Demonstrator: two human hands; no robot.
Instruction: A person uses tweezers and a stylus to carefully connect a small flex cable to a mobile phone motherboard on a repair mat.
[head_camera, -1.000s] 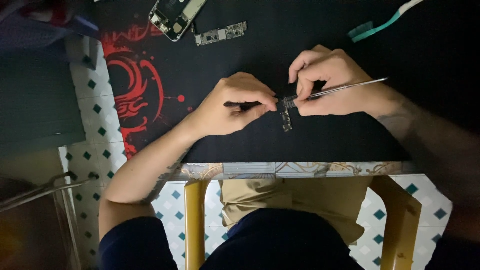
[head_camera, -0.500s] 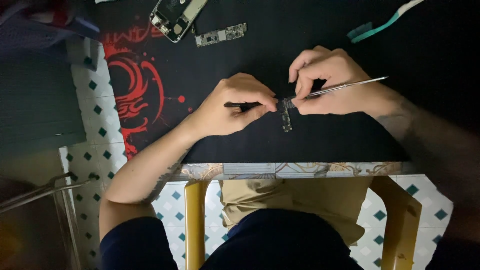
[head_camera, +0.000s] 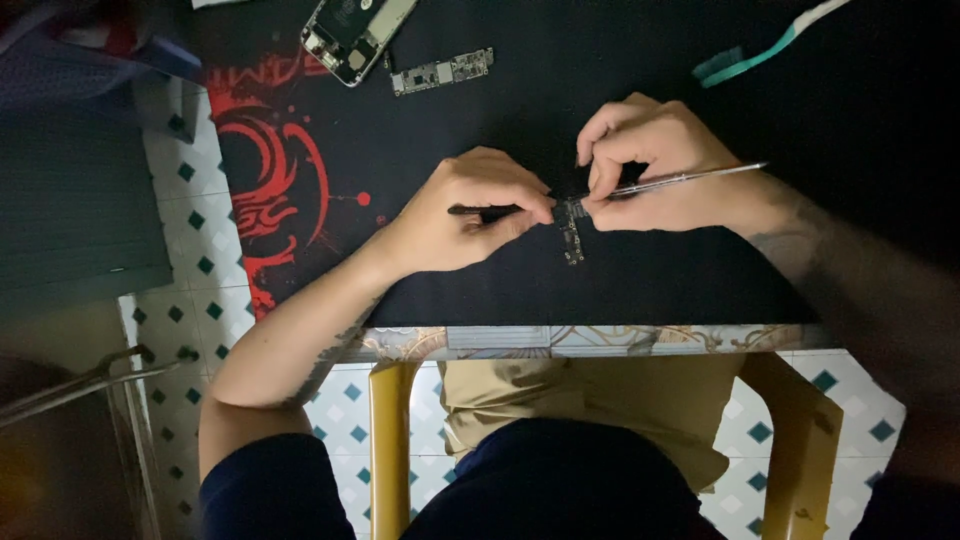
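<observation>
Nothing has shifted since a second ago — both hands keep their pinch. Left hand (head_camera: 470, 210) grips a dark tool (head_camera: 480, 211); right hand (head_camera: 655, 165) grasps metal tweezers (head_camera: 690, 178). Between their fingertips, on the black mat (head_camera: 480, 110), lies a small circuit board (head_camera: 571, 228). Farther up the tabletop: an opened phone (head_camera: 355, 28), another board (head_camera: 442, 71), and a teal toothbrush (head_camera: 765, 45).
</observation>
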